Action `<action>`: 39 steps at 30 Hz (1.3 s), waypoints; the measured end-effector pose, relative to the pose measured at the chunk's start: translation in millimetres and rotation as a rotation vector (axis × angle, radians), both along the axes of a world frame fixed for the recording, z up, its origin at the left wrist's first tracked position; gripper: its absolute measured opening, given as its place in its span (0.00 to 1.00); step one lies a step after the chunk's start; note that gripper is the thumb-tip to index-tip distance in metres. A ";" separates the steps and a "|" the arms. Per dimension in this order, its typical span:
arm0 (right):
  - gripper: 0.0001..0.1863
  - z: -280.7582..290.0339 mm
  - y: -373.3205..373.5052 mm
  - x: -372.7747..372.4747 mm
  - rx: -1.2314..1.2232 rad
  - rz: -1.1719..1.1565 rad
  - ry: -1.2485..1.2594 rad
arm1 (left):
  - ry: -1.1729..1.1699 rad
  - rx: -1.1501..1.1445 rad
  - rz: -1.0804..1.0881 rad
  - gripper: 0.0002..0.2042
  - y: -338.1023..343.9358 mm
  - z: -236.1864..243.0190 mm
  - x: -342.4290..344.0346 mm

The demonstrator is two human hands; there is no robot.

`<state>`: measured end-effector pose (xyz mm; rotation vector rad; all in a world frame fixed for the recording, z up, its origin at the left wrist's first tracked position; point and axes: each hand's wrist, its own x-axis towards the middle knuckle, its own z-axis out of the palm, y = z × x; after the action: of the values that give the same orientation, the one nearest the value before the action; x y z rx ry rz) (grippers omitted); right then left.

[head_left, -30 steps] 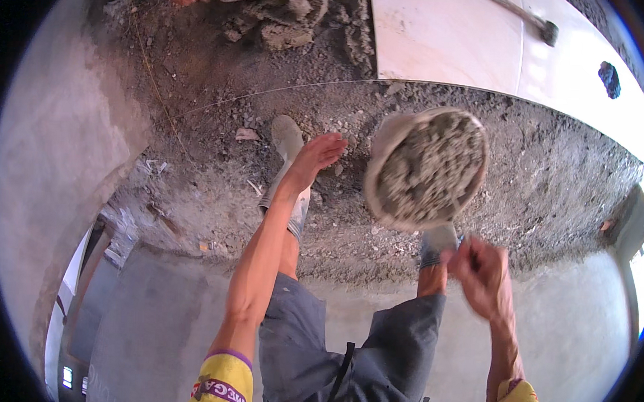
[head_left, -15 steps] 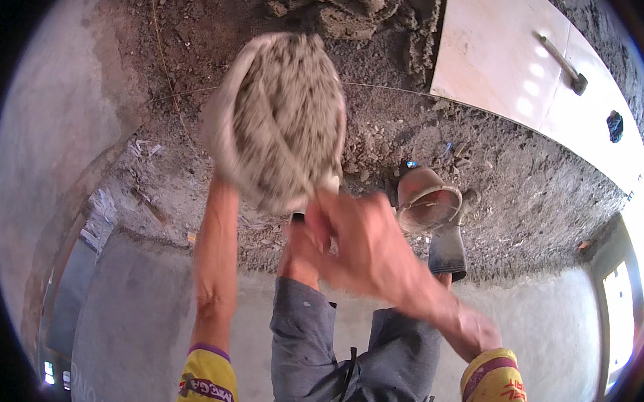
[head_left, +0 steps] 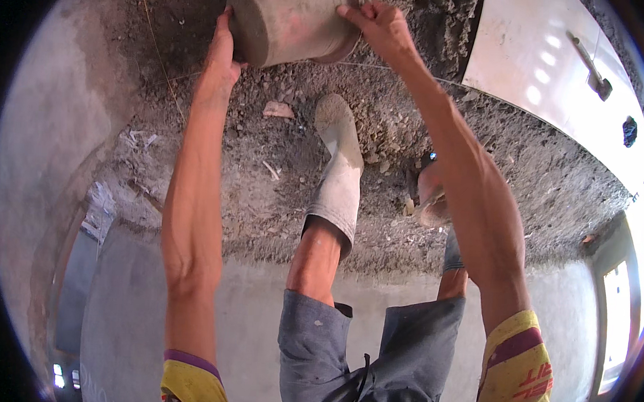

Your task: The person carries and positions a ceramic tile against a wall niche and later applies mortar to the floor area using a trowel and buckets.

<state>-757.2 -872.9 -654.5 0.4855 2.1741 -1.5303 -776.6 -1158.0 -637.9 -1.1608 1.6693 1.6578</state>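
Note:
A cement-stained bucket (head_left: pixel 290 23) is tipped on its side at the top, its bottom toward the left and its mouth facing right, over dark rubble and mortar; its contents are hidden. My left hand (head_left: pixel 224 49) grips the bottom end from the left, fingers along it. My right hand (head_left: pixel 380 27) is closed on the rim or handle at the mouth. My booted left foot (head_left: pixel 336 130) stands on the dirt below the bucket.
A second bucket (head_left: pixel 431 195) sits by my right foot, partly behind my arm. Pale tiles (head_left: pixel 519 51) lie at upper right, bearing a mallet (head_left: pixel 600 87) and a dark crumpled item (head_left: pixel 629 132). Strings cross the rubble. Concrete walls (head_left: pixel 36 174) curve around the rim.
The mortar-filled bucket has swung from the right up to the top and tipped sideways. Both my hands have risen with it, the left now gripping its bottom. The second bucket has come into view.

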 end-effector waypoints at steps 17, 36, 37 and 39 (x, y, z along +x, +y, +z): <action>0.29 164.8 -13.7 36.2 -0.227 -0.148 0.060 | 0.196 -0.010 0.111 0.32 6.2 192.1 -3.9; 0.20 296.0 520.5 413.3 0.118 -0.853 -0.077 | 0.115 0.452 -0.560 0.34 535.6 220.0 236.9; 0.19 289.7 540.4 432.6 0.105 -0.849 -0.116 | 0.110 0.430 -0.658 0.34 544.4 205.4 244.1; 0.20 252.5 565.9 464.7 0.223 -0.826 -0.145 | 0.118 0.313 -0.870 0.39 551.8 176.2 264.5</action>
<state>-292.5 -307.0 -402.0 1.6690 2.1400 -1.5316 -512.1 -606.2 -461.7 -0.1217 1.5651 1.3351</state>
